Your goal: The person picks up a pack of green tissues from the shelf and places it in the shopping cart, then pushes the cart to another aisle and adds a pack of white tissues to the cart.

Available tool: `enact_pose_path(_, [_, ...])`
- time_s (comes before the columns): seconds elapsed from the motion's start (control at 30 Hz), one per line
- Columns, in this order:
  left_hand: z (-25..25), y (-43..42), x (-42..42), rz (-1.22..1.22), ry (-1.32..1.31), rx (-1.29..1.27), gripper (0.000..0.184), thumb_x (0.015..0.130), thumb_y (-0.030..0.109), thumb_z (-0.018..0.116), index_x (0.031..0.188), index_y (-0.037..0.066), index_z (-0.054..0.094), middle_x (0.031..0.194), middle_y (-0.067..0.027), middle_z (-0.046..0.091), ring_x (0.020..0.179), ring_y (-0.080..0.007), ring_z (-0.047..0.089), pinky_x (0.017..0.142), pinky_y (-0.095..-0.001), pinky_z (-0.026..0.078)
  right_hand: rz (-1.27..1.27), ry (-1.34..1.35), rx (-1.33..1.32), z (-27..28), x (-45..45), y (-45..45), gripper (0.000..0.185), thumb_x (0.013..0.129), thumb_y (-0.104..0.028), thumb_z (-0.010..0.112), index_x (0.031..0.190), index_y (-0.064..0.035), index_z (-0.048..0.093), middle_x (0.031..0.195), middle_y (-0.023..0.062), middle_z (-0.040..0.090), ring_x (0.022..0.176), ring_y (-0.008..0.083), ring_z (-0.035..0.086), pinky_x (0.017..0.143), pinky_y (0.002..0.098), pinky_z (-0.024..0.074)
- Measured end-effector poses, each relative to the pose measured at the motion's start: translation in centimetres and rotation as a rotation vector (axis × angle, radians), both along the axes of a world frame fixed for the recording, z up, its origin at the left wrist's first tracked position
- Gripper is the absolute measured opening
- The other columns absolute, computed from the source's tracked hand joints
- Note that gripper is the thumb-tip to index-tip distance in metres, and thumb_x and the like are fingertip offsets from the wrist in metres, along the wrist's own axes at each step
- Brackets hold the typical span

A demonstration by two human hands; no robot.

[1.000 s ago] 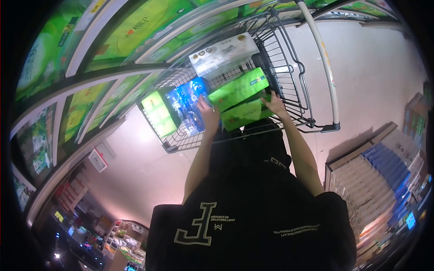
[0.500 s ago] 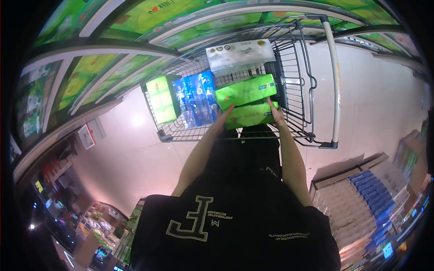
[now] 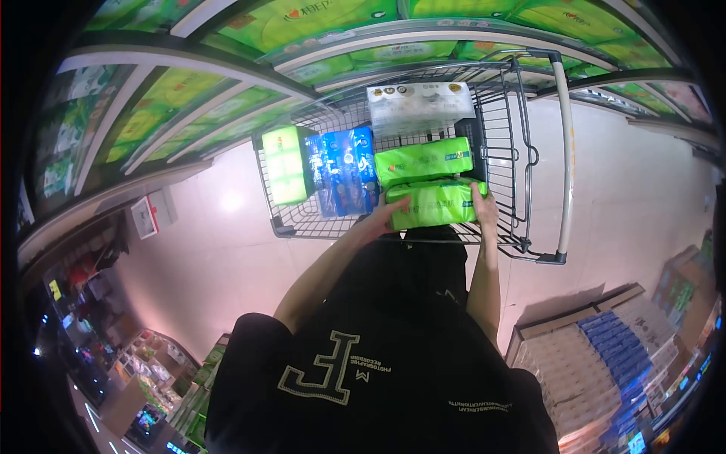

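A green tissue pack (image 3: 437,207) lies at the near side of the shopping cart (image 3: 522,181), held at its two ends. My left hand (image 3: 384,216) grips its left end, and my right hand (image 3: 486,207) wraps round its right end. Just beyond it is a second green tissue pack (image 3: 423,160), which no hand touches. To the left stand a blue-wrapped pack (image 3: 342,170) and a light green pack (image 3: 284,165). A white pack in clear wrap (image 3: 420,107) sits at the far side of the cart.
Shelves of green packs (image 3: 302,26) curve along the far side and left, close to the cart. The cart's handle (image 3: 563,151) is at the right. Stacked goods on a display (image 3: 582,359) stand at lower right, and another loaded display (image 3: 155,371) at lower left.
Both hands have gone from the farther green pack to the ends of the nearer one. In view, the cart has shifted slightly right and down.
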State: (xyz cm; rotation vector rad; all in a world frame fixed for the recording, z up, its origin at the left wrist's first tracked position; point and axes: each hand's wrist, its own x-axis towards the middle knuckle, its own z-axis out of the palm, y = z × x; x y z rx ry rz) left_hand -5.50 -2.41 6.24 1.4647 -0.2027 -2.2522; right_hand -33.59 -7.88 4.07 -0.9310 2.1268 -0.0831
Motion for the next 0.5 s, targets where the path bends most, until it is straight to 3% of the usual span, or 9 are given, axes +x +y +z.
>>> enact_pose_path(0.17, [10.0,1.3,0.2,-0.055,0.062,-0.158,0.09,0.09,0.04,0.067,0.15,0.018,0.004,0.144,-0.009,0.032,0.129,-0.0221,0.042,0.095,-0.0432,0.048,0.13,0.143,-0.089,13.2,1.1,-0.6,0.063,0.087,-0.058,0.05,0.123,-0.0076,0.061,0.106,0.0256,0.067,0.105,0.044,0.061,0.093,0.0477,0.0462])
enact_pose_path(0.23, [11.4,3.0,-0.4,-0.102,-0.028,-0.229,0.098,0.09,0.035,0.067,0.152,0.016,-0.006,0.146,-0.0109,0.027,0.133,-0.0227,0.036,0.098,-0.0435,0.045,0.137,0.179,-0.137,18.5,1.1,-0.9,0.063,0.088,-0.058,0.049,0.123,-0.0079,0.061,0.105,0.0258,0.067,0.106,0.0433,0.061,0.093,0.0484,0.046])
enact_pose_path(0.3, [16.1,3.1,-0.4,-0.153,0.01,-0.272,0.1,0.091,0.033,0.067,0.152,0.016,-0.009,0.148,-0.0123,0.025,0.137,-0.0246,0.029,0.103,-0.0456,0.04,0.13,0.255,-0.137,23.6,1.5,-1.1,0.063,0.088,-0.058,0.049,0.123,-0.008,0.061,0.105,0.0259,0.067,0.106,0.043,0.061,0.093,0.0486,0.046])
enact_pose_path(0.33, [15.9,4.3,-0.9,-0.129,-0.097,-0.462,0.116,0.08,0.047,0.075,0.152,0.007,-0.008,0.145,-0.0294,0.019,0.133,-0.0373,0.029,0.102,-0.0435,0.04,0.119,0.324,-0.128,25.8,1.6,-0.9,0.063,0.088,-0.059,0.049,0.124,-0.0081,0.061,0.104,0.026,0.067,0.106,0.0427,0.061,0.093,0.0488,0.0461])
enact_pose_path(0.43, [21.1,4.8,-0.1,-0.234,-0.218,-0.69,0.117,0.08,0.046,0.075,0.152,0.007,-0.008,0.145,-0.0294,0.019,0.13,-0.037,0.028,0.105,-0.0445,0.035,0.107,0.435,-0.28,30.9,2.5,0.5,0.062,0.088,-0.059,0.049,0.124,-0.0093,0.062,0.1,0.0249,0.068,0.101,0.0409,0.064,0.09,0.0458,0.0469])
enact_pose_path(0.5, [25.8,4.1,1.7,-0.24,-0.218,-0.704,0.117,0.079,0.039,0.078,0.152,0.007,-0.009,0.144,-0.0291,0.021,0.127,-0.0364,0.03,0.104,-0.0443,0.037,0.078,0.399,-0.334,33.1,3.6,1.0,0.059,0.09,-0.056,0.05,0.122,-0.0083,0.063,0.095,0.0241,0.068,0.096,0.0389,0.065,0.087,0.0446,0.0474])
